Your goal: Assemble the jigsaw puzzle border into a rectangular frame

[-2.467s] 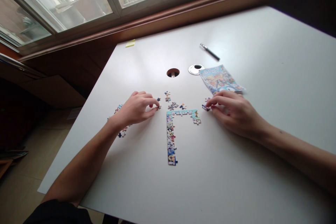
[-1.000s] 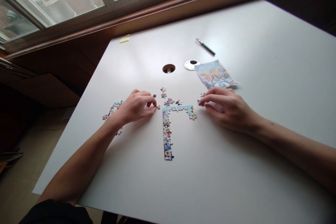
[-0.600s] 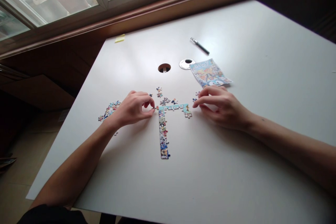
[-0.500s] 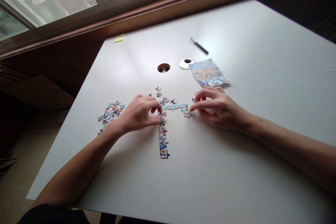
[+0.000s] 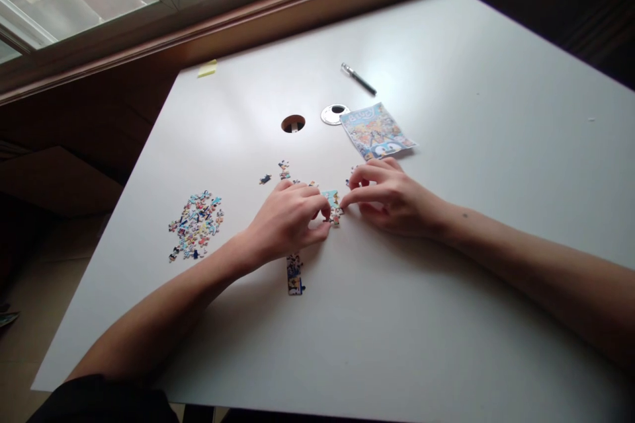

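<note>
Bent into a pinch, my left hand (image 5: 290, 218) has its thumb and index finger at the right corner of a partly joined jigsaw puzzle (image 5: 330, 198). A small jigsaw piece shows between those fingertips. The hand covers most of the puzzle's top strip; the lower end of its left strip (image 5: 294, 277) shows beneath the wrist. From the other side, the index fingertip of my right hand (image 5: 391, 198) touches the puzzle's right edge. Its fingers are curved and apart, with nothing visible in them. A few loose pieces (image 5: 284, 168) lie just beyond the hands.
A pile of loose jigsaw pieces (image 5: 198, 225) lies to the left. Beyond my right hand are a picture sheet (image 5: 377, 129), a round metal cover (image 5: 330, 114) and a pen (image 5: 360, 79). The white table (image 5: 397, 344) has a cable hole (image 5: 293, 123).
My left hand has moved right along the puzzle's top strip, from its left corner to its right corner. My right hand stays at the right edge. The whole view has shifted slightly.
</note>
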Motion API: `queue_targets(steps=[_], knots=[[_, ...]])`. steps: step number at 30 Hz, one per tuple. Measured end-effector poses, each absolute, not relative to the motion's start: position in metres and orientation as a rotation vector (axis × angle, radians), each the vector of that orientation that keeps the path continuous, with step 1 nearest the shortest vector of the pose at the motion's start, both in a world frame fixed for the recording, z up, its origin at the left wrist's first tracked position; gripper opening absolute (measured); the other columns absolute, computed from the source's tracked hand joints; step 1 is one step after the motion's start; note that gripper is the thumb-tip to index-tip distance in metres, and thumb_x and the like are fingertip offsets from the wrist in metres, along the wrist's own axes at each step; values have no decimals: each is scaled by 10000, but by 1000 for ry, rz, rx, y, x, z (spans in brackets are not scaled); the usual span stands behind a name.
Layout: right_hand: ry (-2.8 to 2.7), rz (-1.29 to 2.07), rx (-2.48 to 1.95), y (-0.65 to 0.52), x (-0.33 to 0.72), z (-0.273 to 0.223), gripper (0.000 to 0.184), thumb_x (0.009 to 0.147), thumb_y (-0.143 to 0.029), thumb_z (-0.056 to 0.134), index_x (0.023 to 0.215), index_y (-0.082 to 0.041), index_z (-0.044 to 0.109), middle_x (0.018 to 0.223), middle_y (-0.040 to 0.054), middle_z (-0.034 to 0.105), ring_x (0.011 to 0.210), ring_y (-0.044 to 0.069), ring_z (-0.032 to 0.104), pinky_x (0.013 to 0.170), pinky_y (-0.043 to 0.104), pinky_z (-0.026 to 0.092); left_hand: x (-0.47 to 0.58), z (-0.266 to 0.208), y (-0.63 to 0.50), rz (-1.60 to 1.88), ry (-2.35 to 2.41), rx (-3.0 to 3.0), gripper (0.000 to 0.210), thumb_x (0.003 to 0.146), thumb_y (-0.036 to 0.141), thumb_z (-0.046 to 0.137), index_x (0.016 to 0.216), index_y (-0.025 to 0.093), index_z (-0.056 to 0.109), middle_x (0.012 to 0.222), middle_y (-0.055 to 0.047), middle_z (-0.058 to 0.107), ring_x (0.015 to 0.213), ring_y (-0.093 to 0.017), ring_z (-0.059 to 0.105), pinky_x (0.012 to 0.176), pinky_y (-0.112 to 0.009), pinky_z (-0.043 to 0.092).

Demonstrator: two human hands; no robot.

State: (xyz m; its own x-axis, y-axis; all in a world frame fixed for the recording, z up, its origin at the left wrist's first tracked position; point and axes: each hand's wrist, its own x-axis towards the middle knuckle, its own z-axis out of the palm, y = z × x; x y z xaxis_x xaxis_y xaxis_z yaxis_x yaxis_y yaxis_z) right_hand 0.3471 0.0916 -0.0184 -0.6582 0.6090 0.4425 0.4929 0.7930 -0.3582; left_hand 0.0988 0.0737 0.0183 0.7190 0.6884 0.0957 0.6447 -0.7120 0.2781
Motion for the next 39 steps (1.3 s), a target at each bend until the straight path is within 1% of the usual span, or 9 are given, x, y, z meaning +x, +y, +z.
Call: queue_targets(steps=[15,29,35,39], knots=[[-2432,281,-782,92,347,-20,344,798,-22,589,912,-294,766,902,30,621,883,195,563,878,384,345,107,14,71,354,1083,2685,56,887,277,680,898,237,717,845,17,693,811,-156,628,819,-325,345],[-2428,291,-774,92,347,-19,322,799,-23,605,899,-281,768,889,31,615,858,189,547,868,378,343,107,13,71,401,1083,2734,103,899,330,678,872,243,726,822,28,693,803,-149,616,818,-322,329],[-2424,286,-769,92,347,-19,334,792,-18,598,905,-284,764,881,29,624,860,191,562,869,382,360,109,13,68,388,1046,2718,72,902,269,661,876,239,721,833,33,701,793,-141,614,822,-323,327],[-2286,208,-866,93,347,-19,287,802,-35,584,900,-254,741,904,38,664,853,204,590,866,397,403,109,18,63,330,924,2760,124,926,241,616,842,213,702,811,28,702,779,-138,611,814,-316,334]])
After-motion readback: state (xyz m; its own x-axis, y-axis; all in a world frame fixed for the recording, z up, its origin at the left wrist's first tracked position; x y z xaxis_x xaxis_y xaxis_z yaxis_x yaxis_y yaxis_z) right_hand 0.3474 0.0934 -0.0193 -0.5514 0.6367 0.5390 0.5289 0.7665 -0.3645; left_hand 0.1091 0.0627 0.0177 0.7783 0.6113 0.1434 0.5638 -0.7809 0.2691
